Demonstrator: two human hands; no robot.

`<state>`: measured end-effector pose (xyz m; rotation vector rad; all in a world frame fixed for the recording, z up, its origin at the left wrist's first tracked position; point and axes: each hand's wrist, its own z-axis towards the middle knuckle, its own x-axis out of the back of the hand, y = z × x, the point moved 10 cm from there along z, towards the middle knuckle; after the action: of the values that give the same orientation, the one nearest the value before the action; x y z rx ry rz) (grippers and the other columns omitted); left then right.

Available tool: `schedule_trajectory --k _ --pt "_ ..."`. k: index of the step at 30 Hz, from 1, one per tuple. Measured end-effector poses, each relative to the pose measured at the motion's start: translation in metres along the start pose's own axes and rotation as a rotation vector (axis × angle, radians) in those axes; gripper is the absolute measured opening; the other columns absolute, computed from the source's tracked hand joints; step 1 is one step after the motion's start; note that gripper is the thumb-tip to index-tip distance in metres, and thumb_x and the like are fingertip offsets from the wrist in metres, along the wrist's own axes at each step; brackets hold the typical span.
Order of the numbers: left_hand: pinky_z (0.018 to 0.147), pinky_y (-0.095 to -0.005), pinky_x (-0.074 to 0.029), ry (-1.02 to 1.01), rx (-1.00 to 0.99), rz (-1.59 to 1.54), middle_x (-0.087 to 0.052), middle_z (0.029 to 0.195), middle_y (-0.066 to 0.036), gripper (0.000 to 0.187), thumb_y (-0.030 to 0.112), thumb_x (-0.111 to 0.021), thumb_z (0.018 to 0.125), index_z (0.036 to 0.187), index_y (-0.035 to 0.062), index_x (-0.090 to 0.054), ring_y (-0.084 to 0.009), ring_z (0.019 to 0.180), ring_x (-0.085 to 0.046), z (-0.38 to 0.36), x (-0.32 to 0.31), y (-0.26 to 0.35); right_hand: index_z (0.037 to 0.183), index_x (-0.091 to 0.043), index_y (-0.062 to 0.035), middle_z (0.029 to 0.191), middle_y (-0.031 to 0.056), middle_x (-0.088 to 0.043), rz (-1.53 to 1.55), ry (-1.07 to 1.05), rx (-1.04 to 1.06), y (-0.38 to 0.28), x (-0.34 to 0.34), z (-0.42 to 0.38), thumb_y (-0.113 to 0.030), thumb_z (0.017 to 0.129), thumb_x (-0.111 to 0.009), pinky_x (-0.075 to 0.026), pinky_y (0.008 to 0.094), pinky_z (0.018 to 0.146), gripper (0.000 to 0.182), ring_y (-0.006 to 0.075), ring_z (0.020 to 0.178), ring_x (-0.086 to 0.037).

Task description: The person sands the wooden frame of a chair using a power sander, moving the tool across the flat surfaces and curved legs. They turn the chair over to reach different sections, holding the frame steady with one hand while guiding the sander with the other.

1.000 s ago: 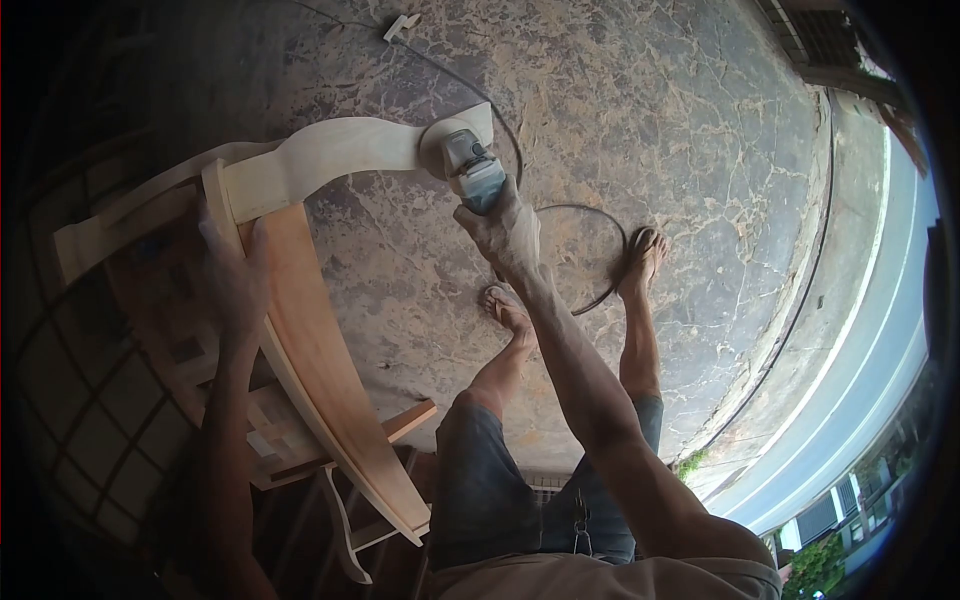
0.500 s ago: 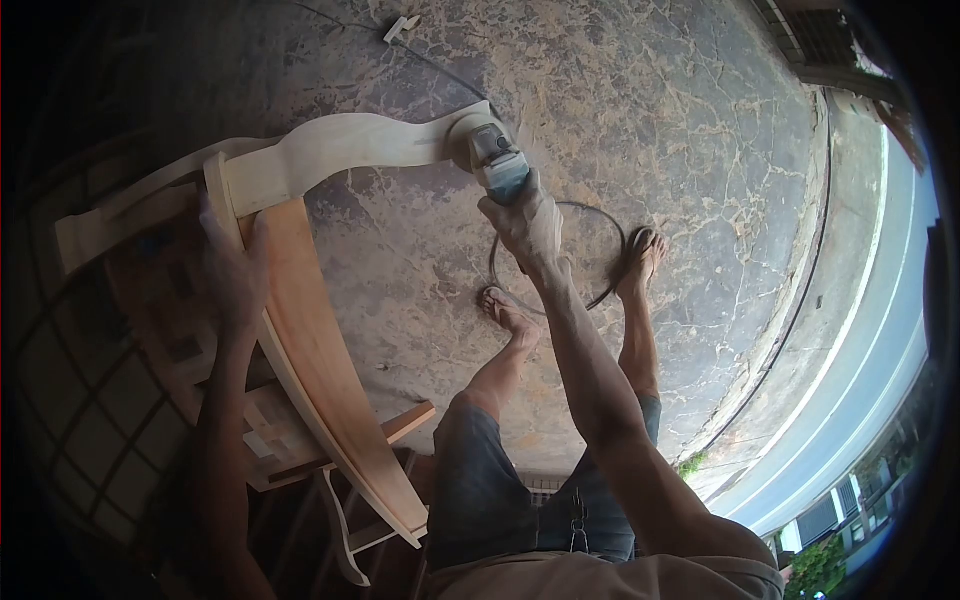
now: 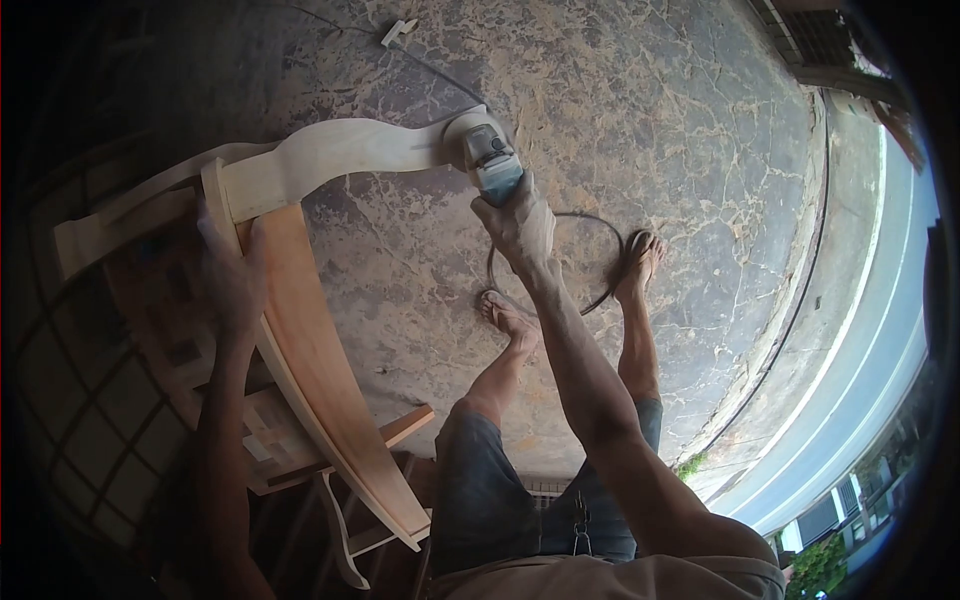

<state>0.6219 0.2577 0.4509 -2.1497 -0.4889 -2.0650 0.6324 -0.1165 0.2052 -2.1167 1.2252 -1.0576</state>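
While we look down over the work, our left hand (image 3: 232, 275) lies at the left, fingers spread flat and loose, grasping nothing, pressed on the corner where the long reddish board (image 3: 320, 385) meets the pale curved leg (image 3: 335, 150). Under that board, dim in shadow, we make out a wooden frame (image 3: 270, 440) with crossing slats. From the corner the curved leg runs rightward above the cracked stone floor (image 3: 660, 120), swelling and then narrowing toward its far end. At that end sits the angle grinder (image 3: 487, 160), its head touching the tip of the leg and its blue-grey body pointing back toward us. Our right hand (image 3: 520, 222) has its fingers clenched around the grinder's rear body. Below the hand, the black power cord (image 3: 585, 222) loops on the floor, passing between our two feet in sandals; a white plug (image 3: 399, 30) lies further up the floor. At the far right, a paved edge curves beside a road.
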Motion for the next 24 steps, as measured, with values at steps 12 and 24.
schedule_trajectory --k 12,24 --pt "0.114 -0.0531 -0.052 0.004 0.006 0.065 -0.059 0.152 -0.034 0.078 0.032 -0.070 0.109 0.167 -0.0018 -0.030 -0.0476 0.141 -0.060 0.001 0.002 0.004 0.132 -0.056 0.0065 0.110 0.0324 -0.076 0.126 -0.150 -0.011 -0.031 -0.039 -0.032 -0.037 0.086 -0.080 -0.057 0.0560 0.091 0.068 0.0496 0.103 -0.076" --pt "0.115 -0.0516 -0.051 0.036 0.026 0.022 -0.058 0.154 -0.032 0.076 0.036 -0.070 0.109 0.164 -0.0026 -0.037 -0.0468 0.143 -0.058 -0.001 0.005 0.003 0.126 -0.059 0.0041 0.099 0.0259 -0.078 -0.050 0.013 0.112 0.002 0.026 0.025 -0.038 0.084 -0.084 -0.059 0.0541 0.083 0.064 0.0466 0.094 -0.078"
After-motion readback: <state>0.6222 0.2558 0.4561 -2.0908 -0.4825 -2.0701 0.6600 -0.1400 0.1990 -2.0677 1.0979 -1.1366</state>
